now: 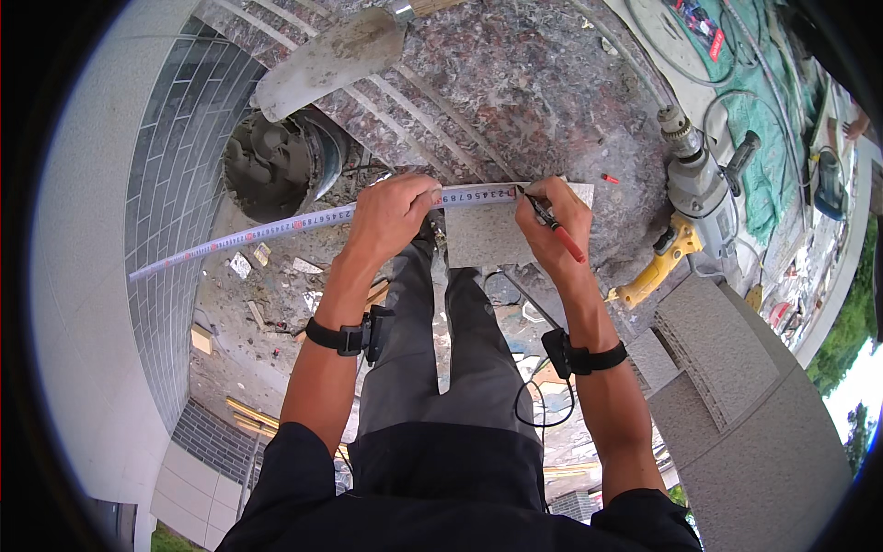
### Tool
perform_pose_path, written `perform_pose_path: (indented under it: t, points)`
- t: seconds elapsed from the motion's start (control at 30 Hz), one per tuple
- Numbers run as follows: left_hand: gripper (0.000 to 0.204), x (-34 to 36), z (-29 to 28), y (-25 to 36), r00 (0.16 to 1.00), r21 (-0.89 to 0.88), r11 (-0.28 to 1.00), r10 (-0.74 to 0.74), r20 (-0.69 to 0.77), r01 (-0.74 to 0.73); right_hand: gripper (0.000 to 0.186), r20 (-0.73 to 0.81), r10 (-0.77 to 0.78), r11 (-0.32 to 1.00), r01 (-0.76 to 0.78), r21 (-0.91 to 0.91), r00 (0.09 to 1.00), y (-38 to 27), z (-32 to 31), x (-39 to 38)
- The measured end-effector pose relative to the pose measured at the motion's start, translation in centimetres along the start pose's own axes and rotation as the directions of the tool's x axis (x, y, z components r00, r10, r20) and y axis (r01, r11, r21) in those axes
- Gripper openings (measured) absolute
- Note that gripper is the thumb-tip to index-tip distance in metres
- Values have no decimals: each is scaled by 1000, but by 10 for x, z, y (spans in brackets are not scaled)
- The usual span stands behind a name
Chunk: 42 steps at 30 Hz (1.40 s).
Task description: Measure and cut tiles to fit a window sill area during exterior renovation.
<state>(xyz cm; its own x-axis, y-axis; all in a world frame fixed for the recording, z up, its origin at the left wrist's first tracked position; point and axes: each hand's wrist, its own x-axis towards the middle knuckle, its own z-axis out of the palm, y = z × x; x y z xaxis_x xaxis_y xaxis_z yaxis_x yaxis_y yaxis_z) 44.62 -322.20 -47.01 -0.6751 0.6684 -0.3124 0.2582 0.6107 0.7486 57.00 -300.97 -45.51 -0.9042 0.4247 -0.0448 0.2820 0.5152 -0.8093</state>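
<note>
My left hand (pixel 386 210) has its fingers closed on a white tape measure (pixel 308 219), whose blade runs from near the grey brick wall at the left across the top of a speckled light tile (pixel 483 241). My right hand (pixel 559 221) grips a black marker (pixel 543 213) with a red end, its tip at the tape near the tile's upper edge. A small red cap (pixel 609 178) lies on the mottled stone slab (pixel 497 83) just beyond the tile.
A bucket of grey mortar (pixel 267 170) is at left, below a trowel (pixel 326 64). A yellow-and-silver drill (pixel 685 189) lies at right, near green netting (pixel 768 184) and stacked tiles (pixel 713 354). Debris (pixel 258 308) covers the ground. Another person's hand (pixel 855 127) shows at far right.
</note>
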Motion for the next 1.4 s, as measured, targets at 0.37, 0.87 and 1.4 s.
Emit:
perform_pose_path:
  t: [0.37, 0.87, 1.4]
  points:
    - [12, 1, -2, 4, 999, -1, 1000, -26, 28, 26, 13, 2, 34, 999, -34, -6, 999, -7, -1, 0]
    - [15, 1, -2, 1, 1000, 16, 1000, -12, 21, 12, 15, -3, 49, 998, -49, -30, 999, -6, 0, -1]
    - [14, -17, -7, 25, 996, 37, 999, -34, 84, 31, 21, -83, -87, 993, 80, -86, 993, -22, -24, -31]
